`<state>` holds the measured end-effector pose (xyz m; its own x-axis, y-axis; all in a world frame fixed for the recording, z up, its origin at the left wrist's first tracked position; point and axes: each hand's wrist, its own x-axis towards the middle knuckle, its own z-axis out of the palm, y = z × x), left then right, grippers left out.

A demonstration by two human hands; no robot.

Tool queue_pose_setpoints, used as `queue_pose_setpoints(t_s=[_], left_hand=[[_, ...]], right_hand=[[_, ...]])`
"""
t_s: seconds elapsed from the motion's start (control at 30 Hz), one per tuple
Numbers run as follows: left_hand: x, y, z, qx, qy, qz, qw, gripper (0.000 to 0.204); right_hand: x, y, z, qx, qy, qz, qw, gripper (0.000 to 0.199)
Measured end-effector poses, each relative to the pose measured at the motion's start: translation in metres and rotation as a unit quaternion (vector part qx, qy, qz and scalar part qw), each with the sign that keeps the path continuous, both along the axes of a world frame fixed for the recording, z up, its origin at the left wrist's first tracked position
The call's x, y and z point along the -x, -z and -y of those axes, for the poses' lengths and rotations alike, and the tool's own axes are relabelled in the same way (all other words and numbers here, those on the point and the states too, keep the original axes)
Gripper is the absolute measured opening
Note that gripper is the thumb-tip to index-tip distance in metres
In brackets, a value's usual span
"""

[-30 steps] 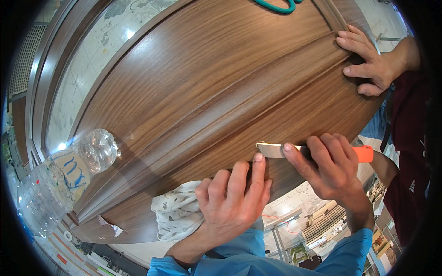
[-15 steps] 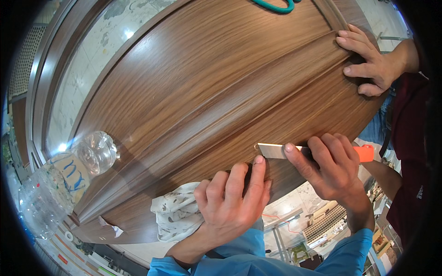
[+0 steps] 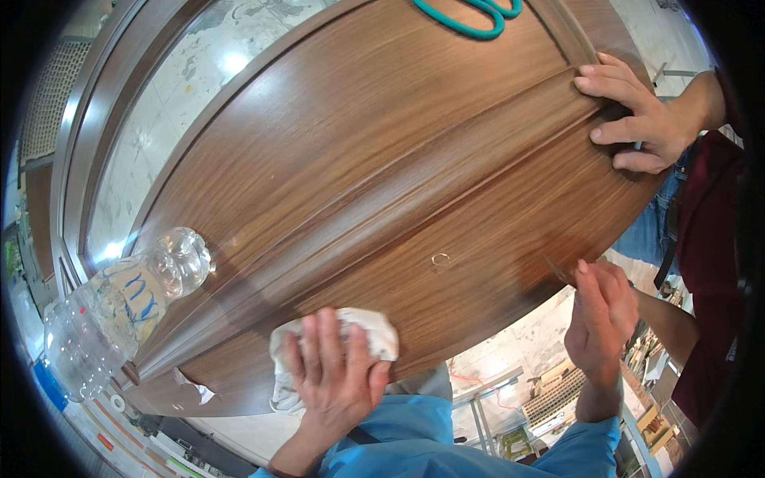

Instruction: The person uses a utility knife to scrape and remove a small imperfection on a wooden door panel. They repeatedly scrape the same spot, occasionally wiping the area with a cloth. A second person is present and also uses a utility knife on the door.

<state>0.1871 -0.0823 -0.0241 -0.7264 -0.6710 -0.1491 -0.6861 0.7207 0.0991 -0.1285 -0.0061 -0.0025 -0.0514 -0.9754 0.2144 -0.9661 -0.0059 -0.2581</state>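
My left hand (image 3: 335,374) lies flat over a bunched white cloth (image 3: 382,331) at the near edge of a brown wood-grain door panel (image 3: 263,159); its fingers are stretched out and apart. Off the panel's near right edge, my right hand (image 3: 602,315) is closed around a utility knife (image 3: 555,269). Only a thin, blurred part of its blade shows; the handle is hidden by the hand. Between my hands, a small pale curl (image 3: 440,259) rests on the panel.
Another person's hand (image 3: 649,119) rests on the panel's right end. A clear plastic bottle (image 3: 103,319) lies at the left, near a torn paper scrap (image 3: 194,385). Teal-handled scissors (image 3: 478,28) are at the far edge. A raised moulding (image 3: 382,203) crosses the panel.
My left hand has moved left from beside the blade onto the cloth, which is now bunched differently. My right hand has drawn the knife back right, away from the pale curl.
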Motion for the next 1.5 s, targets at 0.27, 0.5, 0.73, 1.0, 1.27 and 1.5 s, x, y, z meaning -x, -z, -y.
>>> queue_pose_setpoints(t_s=[0.27, 0.5, 0.73, 1.0, 1.27, 1.5], left_hand=[[0.116, 0.021, 0.034, -0.092, 0.290, -0.179, 0.936, 0.062], [0.078, 0.000, 0.046, -0.071, 0.059, -0.152, 0.984, 0.059], [0.048, 0.015, 0.021, -0.161, 0.321, -0.222, 0.906, 0.040], [0.007, 0.013, 0.051, -0.014, 0.116, -0.204, 0.972, 0.024], [0.017, 0.008, 0.056, -0.051, 0.122, -0.229, 0.964, 0.014], [0.029, 0.008, 0.053, -0.096, 0.115, -0.247, 0.957, 0.013]], right_hand=[[-0.018, -0.007, -0.018, 0.051, 0.054, 0.096, 0.993, 0.039], [-0.026, -0.005, -0.027, 0.064, 0.064, 0.160, 0.983, 0.026], [-0.035, -0.008, -0.005, -0.047, 0.097, 0.211, 0.972, 0.024], [-0.041, 0.002, 0.022, -0.108, 0.009, 0.102, 0.989, 0.038], [-0.040, -0.001, 0.022, -0.103, 0.005, 0.085, 0.991, 0.029], [-0.041, 0.003, 0.033, -0.069, -0.026, 0.092, 0.993, 0.034]])
